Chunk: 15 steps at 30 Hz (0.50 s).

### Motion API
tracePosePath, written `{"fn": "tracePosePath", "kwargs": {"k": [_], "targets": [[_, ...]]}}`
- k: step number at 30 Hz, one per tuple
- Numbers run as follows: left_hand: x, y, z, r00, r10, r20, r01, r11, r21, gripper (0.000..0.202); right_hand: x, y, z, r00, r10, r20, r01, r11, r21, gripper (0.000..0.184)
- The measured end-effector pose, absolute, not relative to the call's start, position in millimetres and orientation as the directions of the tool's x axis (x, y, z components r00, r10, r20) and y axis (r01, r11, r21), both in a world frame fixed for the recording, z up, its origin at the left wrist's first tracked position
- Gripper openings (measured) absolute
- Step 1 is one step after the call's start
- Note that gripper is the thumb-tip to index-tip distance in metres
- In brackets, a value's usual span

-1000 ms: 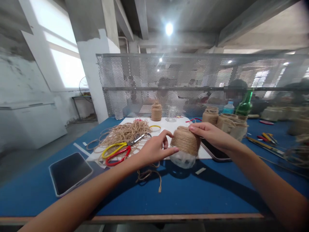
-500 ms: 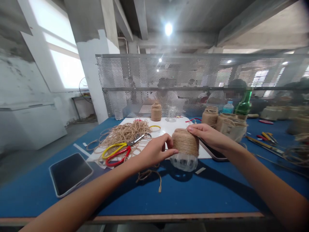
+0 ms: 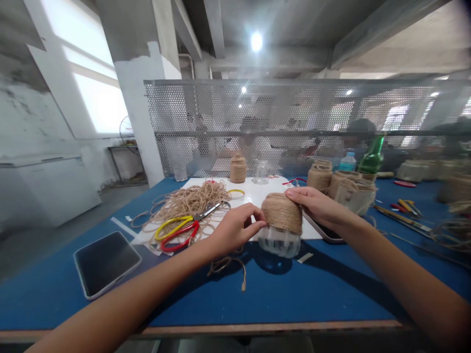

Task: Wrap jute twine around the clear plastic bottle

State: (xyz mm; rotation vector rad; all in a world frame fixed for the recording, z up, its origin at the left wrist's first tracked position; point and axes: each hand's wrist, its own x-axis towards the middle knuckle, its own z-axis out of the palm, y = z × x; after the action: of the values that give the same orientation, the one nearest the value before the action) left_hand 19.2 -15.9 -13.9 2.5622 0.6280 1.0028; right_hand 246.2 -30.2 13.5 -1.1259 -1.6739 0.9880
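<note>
Jute-wrapped jar (image 3: 281, 213) is held between both hands, over the near edge of a white sheet (image 3: 309, 230) on a blue mat (image 3: 235, 299). Twine covers its upper part in tight rows, and bare glass shows at the lower end. Whether the glass touches the mat, I cannot tell.

The left hand (image 3: 235, 229) is curled around the jar's left side, its fingers (image 3: 257, 213) pressed on the twine. The right hand (image 3: 320, 206) lies over the upper right of the wrapping, its fingers (image 3: 296, 193) nearly straight and close together. Both have hold of the jar.

Left of the jar, red-and-yellow scissors (image 3: 176, 230) lie on a loose twine pile (image 3: 187, 203), and a twine end (image 3: 228, 267) trails on the mat. A dark tablet (image 3: 105, 264) lies further left, and a second one (image 3: 324, 230) lies partly under the right hand.

Beyond stand a bare glass jar (image 3: 262, 171), a wrapped jar (image 3: 237, 169), more wrapped jars (image 3: 320, 177) and a green bottle (image 3: 372, 158), with a perforated metal screen (image 3: 257, 108) behind them.
</note>
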Motion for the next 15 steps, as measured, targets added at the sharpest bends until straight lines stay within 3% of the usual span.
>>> {"fn": "tracePosePath", "kwargs": {"k": [7, 15], "targets": [[19.1, -14.0, -16.8, 0.634, 0.457, 0.624, 0.253, -0.885, 0.390, 0.011, 245.3, -23.9, 7.5, -0.217, 0.955, 0.204, 0.155, 0.240, -0.958, 0.028], [17.5, -11.0, -22.9, 0.654, 0.351, 0.670, 0.255, -0.936, 0.241, 0.017, 244.5, -23.2, 6.1, -0.200, 0.962, 0.184, 0.097, 0.206, -0.974, 0.026]]}}
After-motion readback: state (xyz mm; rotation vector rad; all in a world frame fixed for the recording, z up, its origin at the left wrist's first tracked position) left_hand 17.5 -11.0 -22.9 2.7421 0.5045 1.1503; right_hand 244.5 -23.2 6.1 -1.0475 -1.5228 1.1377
